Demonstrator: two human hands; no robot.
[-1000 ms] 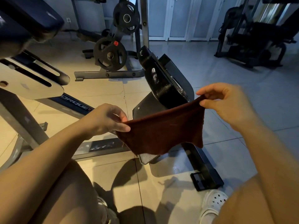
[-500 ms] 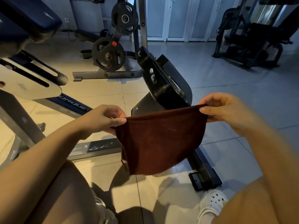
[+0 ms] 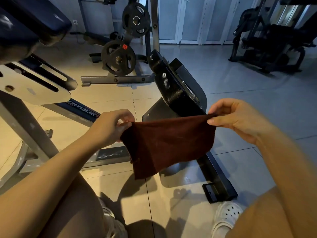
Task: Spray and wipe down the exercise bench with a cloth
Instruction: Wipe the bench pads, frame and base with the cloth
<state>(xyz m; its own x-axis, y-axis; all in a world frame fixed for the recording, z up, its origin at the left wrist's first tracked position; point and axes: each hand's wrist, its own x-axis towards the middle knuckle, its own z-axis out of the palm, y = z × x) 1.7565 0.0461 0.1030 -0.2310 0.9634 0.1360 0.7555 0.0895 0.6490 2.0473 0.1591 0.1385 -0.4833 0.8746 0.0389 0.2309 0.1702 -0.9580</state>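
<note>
Two hands, the left hand (image 3: 109, 127) and right hand (image 3: 238, 117), each pinch the dark red cloth (image 3: 168, 143) with a closed grip above the tiled floor (image 3: 257, 100); the bench pad (image 3: 29, 26) sits upper left.

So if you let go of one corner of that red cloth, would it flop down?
Probably yes. The cloth sags between the left hand and right hand, so it looks floppy. It likely weighs little, since fingertip pinches hold it.

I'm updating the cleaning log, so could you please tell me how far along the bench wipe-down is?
Early stage. The left hand and right hand pinch the dark red cloth stretched out in mid-air. The padded bench isn't being touched; no spray bottle is visible, so wiping apparently remains.
</note>
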